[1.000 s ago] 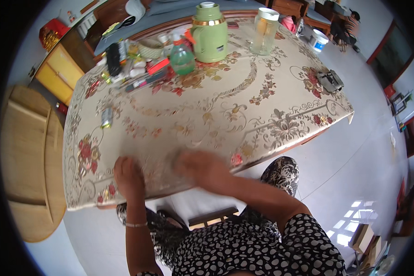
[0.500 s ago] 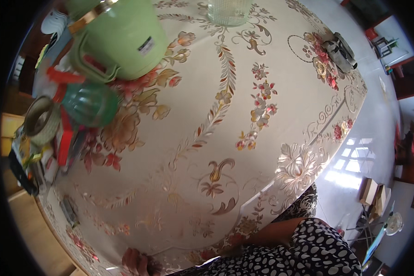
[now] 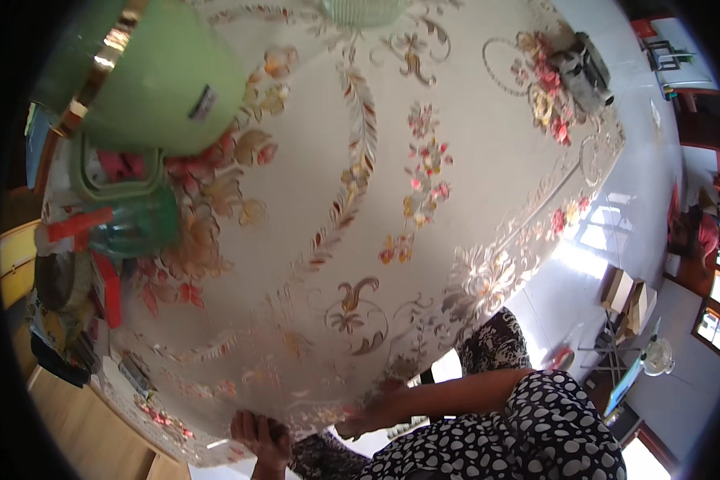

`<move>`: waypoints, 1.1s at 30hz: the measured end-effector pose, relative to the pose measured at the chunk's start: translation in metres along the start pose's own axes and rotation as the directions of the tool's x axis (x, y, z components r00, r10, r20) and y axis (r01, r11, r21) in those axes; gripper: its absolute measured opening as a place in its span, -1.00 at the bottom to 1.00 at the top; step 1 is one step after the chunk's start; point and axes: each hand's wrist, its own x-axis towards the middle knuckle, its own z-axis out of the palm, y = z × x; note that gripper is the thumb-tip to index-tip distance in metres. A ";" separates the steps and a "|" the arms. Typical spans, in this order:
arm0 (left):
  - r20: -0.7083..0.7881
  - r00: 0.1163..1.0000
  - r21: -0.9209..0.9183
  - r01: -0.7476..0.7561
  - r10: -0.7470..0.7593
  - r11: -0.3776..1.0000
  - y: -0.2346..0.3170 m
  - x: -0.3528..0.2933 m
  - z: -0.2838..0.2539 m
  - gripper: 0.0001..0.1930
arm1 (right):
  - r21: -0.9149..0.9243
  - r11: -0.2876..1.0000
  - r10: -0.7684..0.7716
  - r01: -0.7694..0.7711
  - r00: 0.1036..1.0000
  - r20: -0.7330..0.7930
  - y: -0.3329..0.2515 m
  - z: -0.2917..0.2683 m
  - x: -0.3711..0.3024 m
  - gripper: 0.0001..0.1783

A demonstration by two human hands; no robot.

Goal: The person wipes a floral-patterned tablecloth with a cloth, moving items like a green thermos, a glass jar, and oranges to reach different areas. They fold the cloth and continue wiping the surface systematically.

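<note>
A cream tablecloth with embossed flowers and leaf scrolls covers the table. At its near edge, my left hand has its fingers curled over the border of the cloth, gripping it. My right forearm reaches in from the right out of a black sleeve with white spots. My right hand is at the same near edge, a little to the right of my left hand. Its fingers are partly hidden and blurred against the cloth border, so I cannot see whether they grip it.
At the far left stand a green bucket, a green spray bottle with a red head, and a roll of tape. A grey object lies at the far right corner. A ribbed glass container stands at the back.
The view has shifted, so the bucket sits lower and further left. Both hands now show more at the near edge, and a gap with patterned trousers appears below the cloth.
</note>
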 end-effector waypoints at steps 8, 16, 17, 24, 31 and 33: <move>-0.070 0.997 0.044 -0.031 0.034 0.999 0.000 0.010 0.006 -0.47 | -0.205 0.979 -0.057 -0.005 0.953 -0.297 0.015 0.052 0.028 -0.70; -0.112 0.988 0.078 -0.096 0.105 0.992 0.007 0.019 0.002 -0.53 | 0.202 0.724 0.690 -0.660 0.703 -0.173 0.043 0.086 0.012 -0.42; -0.124 0.987 0.070 -0.095 0.103 0.993 0.008 0.016 0.003 -0.53 | 0.289 0.641 0.765 -0.711 0.620 -0.174 0.005 0.066 -0.010 -0.33; -0.072 0.995 0.044 -0.068 0.071 0.997 0.014 0.019 -0.005 -0.53 | 0.825 0.122 0.992 -0.551 0.082 -0.092 0.051 0.151 -0.072 0.21; -0.031 0.999 0.127 -0.039 0.044 0.991 0.023 0.020 -0.010 -0.57 | 0.865 0.389 0.895 -0.317 0.353 -0.273 0.128 0.169 -0.101 0.06; 0.046 0.999 0.156 -0.011 0.003 0.988 0.034 0.023 -0.018 -0.55 | 0.938 0.316 0.806 -0.139 0.561 -0.189 0.137 0.173 -0.111 -0.14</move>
